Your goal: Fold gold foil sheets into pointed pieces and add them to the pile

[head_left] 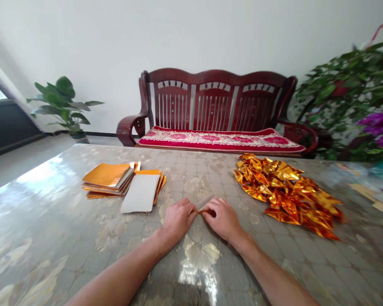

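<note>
Close together over the table's middle, my left hand (177,217) and my right hand (222,219) pinch a small piece of gold foil paper (201,211) between their fingertips. Most of that paper is hidden by the fingers; a thin gold strip shows between the thumbs. Left of my left hand lies a stack of foil paper sheets (106,175), gold side up on top. A second pile of sheets (140,192) leans against it, its top sheet white side up. To the right of my right hand is a heap of folded gold foil pieces (287,191).
A patterned, glossy table cover (92,250) spreads under everything. Clear plastic and tan card pieces (363,193) lie at the right edge. Behind the table stands a dark red wooden bench (217,102) with a red cushion, flanked by potted plants (63,106).
</note>
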Available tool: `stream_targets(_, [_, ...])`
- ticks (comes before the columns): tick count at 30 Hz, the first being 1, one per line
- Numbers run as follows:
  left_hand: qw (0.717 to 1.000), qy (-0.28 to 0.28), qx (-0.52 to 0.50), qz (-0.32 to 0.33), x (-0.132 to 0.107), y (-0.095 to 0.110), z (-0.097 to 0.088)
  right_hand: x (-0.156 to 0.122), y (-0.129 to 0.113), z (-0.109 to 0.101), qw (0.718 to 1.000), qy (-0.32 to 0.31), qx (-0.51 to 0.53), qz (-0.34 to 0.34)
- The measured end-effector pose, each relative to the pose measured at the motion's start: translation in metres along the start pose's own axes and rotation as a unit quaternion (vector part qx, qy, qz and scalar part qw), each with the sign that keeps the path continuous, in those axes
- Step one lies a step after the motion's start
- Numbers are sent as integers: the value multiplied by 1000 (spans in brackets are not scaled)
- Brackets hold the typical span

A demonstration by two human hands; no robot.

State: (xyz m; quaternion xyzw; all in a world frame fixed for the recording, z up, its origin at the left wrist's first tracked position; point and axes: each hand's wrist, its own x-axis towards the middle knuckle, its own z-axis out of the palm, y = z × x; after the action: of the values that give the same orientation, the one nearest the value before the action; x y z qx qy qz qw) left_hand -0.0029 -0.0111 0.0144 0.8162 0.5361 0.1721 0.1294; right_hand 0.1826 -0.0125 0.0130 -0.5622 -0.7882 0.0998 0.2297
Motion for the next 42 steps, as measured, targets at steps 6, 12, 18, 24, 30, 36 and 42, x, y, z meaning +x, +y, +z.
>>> stream_targets(6, [1000, -16, 3, 1, -1, 2, -2, -3, 0, -3, 1000, -11, 1, -9])
stream_targets(12, [1000, -24, -3, -12, -1, 3, -3, 0, -5, -1, 999, -8, -33, 19])
stream_targets(18, [999, -18, -27, -23, -1, 0, -3, 2, -7, 2, 998, 0, -62, 25])
stream_targets(24, [998, -18, -41, -38, -1, 1, -6, 2, -6, 4, 997, 4, -78, 21])
stream_targets(30, [998, -23, -32, -45, -2, 2, -10, 2, -8, 3, 996, 1, -83, 22])
stream_targets(36, [998, -19, -16, -57, -1, 6, -9, 3, -8, 3, 996, -4, -83, 24])
stream_targets(42, [998, -1, -14, -61, 3, 8, -1, 1, -6, 3, 996, -2, -83, 20])
